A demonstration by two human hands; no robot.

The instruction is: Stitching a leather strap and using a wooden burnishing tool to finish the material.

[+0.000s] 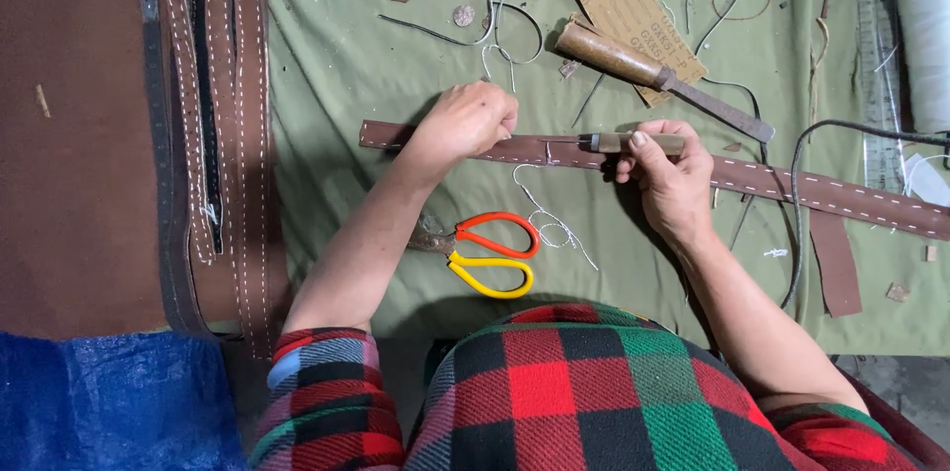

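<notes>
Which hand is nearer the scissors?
Left. The left hand presses the strap above the scissors, and its forearm passes right beside them. The right hand, holding an awl, sits farther off, up and to their right.

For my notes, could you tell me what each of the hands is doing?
Left hand: closed, pressing on the brown leather strap.
Right hand: closed, holding a wooden-handled awl.

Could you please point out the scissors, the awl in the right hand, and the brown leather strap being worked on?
scissors (492, 253): head view, on the orange and yellow handle loops.
awl (633, 142): head view, on its wooden handle.
leather strap (782, 182): head view, on the stitched stretch right of the right hand.
</notes>
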